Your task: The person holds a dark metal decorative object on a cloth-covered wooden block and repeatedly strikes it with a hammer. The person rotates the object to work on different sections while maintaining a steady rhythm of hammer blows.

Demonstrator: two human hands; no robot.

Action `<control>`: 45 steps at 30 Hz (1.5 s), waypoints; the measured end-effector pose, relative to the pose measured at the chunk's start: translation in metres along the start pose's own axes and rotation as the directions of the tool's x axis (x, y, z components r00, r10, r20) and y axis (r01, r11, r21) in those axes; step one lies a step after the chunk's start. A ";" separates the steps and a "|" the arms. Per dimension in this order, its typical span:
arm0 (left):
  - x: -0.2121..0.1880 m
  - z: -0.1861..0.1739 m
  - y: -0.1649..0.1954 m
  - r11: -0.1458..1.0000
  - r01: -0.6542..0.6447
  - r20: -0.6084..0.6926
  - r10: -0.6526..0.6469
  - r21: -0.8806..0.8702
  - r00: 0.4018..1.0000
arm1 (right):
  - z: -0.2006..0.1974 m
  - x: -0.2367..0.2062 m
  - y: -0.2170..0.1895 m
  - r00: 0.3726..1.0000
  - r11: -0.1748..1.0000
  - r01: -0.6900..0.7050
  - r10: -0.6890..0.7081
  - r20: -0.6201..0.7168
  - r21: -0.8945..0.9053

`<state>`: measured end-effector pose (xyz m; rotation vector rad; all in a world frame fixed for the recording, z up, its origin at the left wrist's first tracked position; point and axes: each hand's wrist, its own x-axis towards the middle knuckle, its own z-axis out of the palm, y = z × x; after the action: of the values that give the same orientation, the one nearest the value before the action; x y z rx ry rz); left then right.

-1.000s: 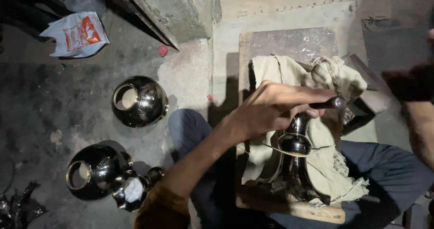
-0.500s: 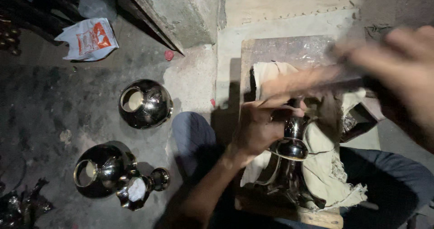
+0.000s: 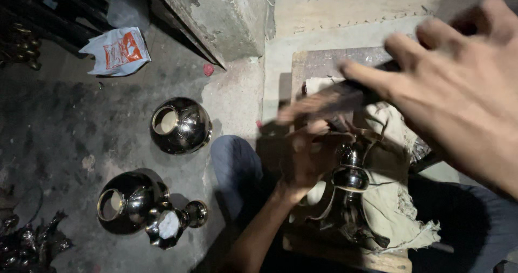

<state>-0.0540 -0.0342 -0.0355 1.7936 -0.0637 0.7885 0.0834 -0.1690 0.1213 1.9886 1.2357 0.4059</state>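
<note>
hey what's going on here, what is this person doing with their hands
A person sits on the floor with a shiny metal vessel propped on a cloth over a wooden board. The left hand steadies the vessel's neck. The right hand, blurred and close to the camera, holds a dark tool above it. Two round polished pots sit on the floor nearby.

1. Dark, stained concrete floor (image 3: 70, 122), dimly lit.
2. A grey concrete block (image 3: 216, 14) rises at the top centre.
3. A paler slab (image 3: 350, 8) lies to its right.
4. 2 round shiny metal pots (image 3: 179, 125) stand on the floor.
5. A crumpled white plastic bag (image 3: 117, 50) lies top left.
</note>
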 end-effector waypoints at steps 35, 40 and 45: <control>0.099 0.036 -0.013 0.967 -0.224 0.872 0.005 0.120 0.490 | 0.227 -0.149 -0.145 0.642 -0.231 -0.174 0.710 0.288 0.957; 0.095 0.042 -0.018 0.958 -0.242 0.877 -0.021 0.156 0.480 | 0.203 -0.141 -0.140 0.644 -0.217 -0.158 0.717 0.267 0.963; 0.091 0.050 -0.032 0.922 -0.344 0.904 -0.014 0.177 0.428 | 0.182 -0.141 -0.143 0.633 -0.172 -0.150 0.740 0.228 0.974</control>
<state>0.0537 -0.0350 -0.0210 2.3991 -0.8935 -0.1683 0.0352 -0.3324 -0.0894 3.9798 0.8982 0.3680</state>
